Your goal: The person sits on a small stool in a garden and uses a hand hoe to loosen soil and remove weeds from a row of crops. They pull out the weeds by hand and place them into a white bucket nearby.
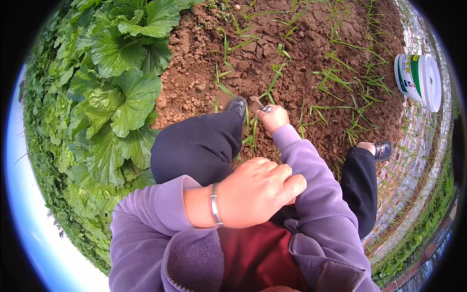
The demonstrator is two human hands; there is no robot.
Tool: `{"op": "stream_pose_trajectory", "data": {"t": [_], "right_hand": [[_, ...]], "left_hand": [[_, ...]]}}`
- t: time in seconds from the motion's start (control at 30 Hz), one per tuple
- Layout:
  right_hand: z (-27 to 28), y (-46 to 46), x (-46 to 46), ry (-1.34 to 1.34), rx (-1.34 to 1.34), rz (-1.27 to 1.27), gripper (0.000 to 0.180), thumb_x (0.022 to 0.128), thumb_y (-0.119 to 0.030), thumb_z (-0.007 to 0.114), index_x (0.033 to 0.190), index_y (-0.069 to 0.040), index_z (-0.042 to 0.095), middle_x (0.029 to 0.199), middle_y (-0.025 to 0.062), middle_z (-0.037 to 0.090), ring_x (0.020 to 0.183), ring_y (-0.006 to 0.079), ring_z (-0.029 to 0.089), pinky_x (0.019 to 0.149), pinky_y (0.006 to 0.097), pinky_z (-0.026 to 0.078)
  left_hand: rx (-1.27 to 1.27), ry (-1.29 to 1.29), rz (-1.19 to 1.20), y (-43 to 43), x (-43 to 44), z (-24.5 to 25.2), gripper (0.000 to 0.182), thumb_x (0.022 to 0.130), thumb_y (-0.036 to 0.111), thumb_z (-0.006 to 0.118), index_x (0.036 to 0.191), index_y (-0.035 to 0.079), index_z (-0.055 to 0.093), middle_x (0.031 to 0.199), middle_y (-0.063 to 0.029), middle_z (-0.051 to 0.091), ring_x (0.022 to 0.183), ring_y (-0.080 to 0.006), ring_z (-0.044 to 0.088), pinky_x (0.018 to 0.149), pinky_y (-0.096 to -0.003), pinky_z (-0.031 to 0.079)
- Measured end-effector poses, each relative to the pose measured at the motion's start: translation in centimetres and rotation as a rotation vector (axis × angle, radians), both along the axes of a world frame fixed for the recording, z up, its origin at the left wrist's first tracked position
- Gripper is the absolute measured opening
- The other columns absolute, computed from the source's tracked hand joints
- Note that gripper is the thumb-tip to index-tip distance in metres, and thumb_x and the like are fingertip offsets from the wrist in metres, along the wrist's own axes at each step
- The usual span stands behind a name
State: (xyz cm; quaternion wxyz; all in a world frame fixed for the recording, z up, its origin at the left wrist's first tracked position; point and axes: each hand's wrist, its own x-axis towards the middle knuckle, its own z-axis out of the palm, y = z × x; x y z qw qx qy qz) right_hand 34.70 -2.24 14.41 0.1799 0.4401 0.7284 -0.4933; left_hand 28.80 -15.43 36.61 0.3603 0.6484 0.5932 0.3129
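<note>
My right hand (273, 117) grips a small metal-ended hand tool (258, 103), probably a weeder or trowel. Its narrow end reaches the soil beside my left shoe, and most of the handle is hidden in my fist. Young garlic-like shoots (274, 81) stand in the brown soil (251, 69) around it, some close to the tool. My left hand (255, 189), with a silver bracelet at the wrist, lies across my body against the right sleeve (317, 171). Its fingers curl downward, and the palm is hidden, so whether it holds anything does not show.
Large leafy greens (116, 106) crowd the left side of the bed. At the far right a white lidded plastic bucket (412, 78) lies beside a strip of plastic mulch film (408, 157). My left shoe (238, 106) and right shoe (383, 151) rest among the shoots.
</note>
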Motion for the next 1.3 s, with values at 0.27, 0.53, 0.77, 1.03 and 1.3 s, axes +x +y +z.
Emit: {"op": "stream_pose_trajectory", "data": {"t": [0.27, 0.53, 0.77, 1.03, 1.3], "right_hand": [[3.2, 1.3, 1.5, -0.015, 0.101, 0.185, 0.033, 0.075, -0.032, 0.065, 0.092, -0.003, 0.069, 0.093, 0.0196, 0.068, 0.091, 0.0345, 0.065, 0.084, 0.0397, 0.051], [8.9, 1.9, 5.7, -0.114, 0.152, 0.596, 0.028, 0.076, -0.028, 0.060, 0.089, -0.005, 0.069, 0.089, 0.0200, 0.068, 0.088, 0.0356, 0.066, 0.082, 0.0433, 0.053], [5.1, 0.8, 5.4, -0.070, 0.239, 0.703, 0.026, 0.077, -0.027, 0.057, 0.087, -0.006, 0.069, 0.087, 0.0182, 0.068, 0.087, 0.0342, 0.066, 0.081, 0.0435, 0.053], [-2.1, 2.8, 5.8, 0.110, -0.668, -0.954, 0.015, 0.086, -0.020, 0.063, 0.081, -0.009, 0.055, 0.052, -0.0026, 0.034, 0.036, 0.0111, 0.025, 0.037, 0.0317, 0.021], [4.4, 2.9, 4.7, 0.054, 0.135, 0.507, 0.030, 0.075, -0.032, 0.062, 0.085, -0.004, 0.069, 0.085, 0.0193, 0.067, 0.083, 0.0350, 0.065, 0.079, 0.0421, 0.051]], "left_hand": [[-0.059, 0.138, 0.303, -0.9, -1.8, -1.6, 0.018, 0.093, 0.020, 0.053, 0.085, 0.005, 0.052, 0.069, -0.0130, 0.057, 0.065, -0.0351, 0.059, 0.056, -0.0405, 0.046], [-0.020, -0.207, 0.730, -1.0, -4.2, -1.6, 0.041, 0.098, 0.036, 0.053, 0.075, 0.001, 0.055, 0.059, -0.0034, 0.049, 0.057, -0.0089, 0.044, 0.052, -0.0272, 0.039], [0.004, -0.350, 0.792, -1.1, -4.0, -1.1, 0.035, 0.097, 0.032, 0.056, 0.085, 0.000, 0.062, 0.069, 0.0000, 0.059, 0.062, -0.0060, 0.052, 0.057, -0.0219, 0.044], [0.037, -0.383, 0.810, 1.2, -4.5, -0.2, 0.036, 0.098, 0.033, 0.055, 0.082, 0.001, 0.060, 0.071, -0.0007, 0.059, 0.063, -0.0068, 0.054, 0.058, -0.0221, 0.046], [-0.048, -0.350, 0.791, 1.9, -6.8, -1.6, 0.036, 0.097, 0.035, 0.056, 0.081, 0.003, 0.061, 0.073, -0.0009, 0.059, 0.066, -0.0079, 0.056, 0.059, -0.0229, 0.049]]}}
